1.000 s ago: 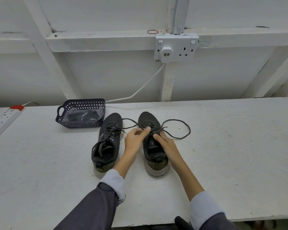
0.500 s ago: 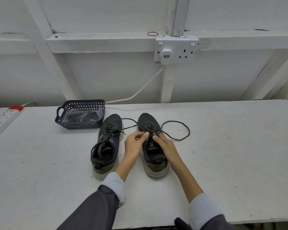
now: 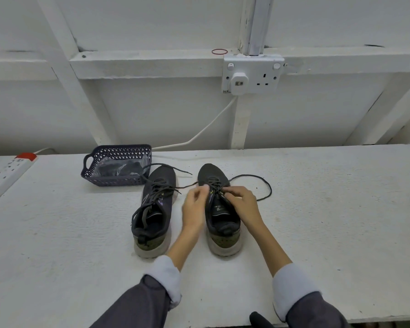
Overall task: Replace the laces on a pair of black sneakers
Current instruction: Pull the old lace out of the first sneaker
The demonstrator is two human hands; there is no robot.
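At frame centre, a black sneaker (image 3: pixel 223 210) lies toe-away, with its heel nearest the person. The left hand (image 3: pixel 194 204) and right hand (image 3: pixel 243 203) flank its eyelets, equally near. Each pinches the lace (image 3: pixel 214 183).

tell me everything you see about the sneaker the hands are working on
The right-hand sneaker is black, knit-looking fabric with an olive heel patch and a thick whitish sole. It stands upright on the white table, toe pointing away, beside the other sneaker. Its dark lace is untied but crossed through the front eyelets, one end looping onto the table. The left hand and right hand pinch the lace above the tongue.
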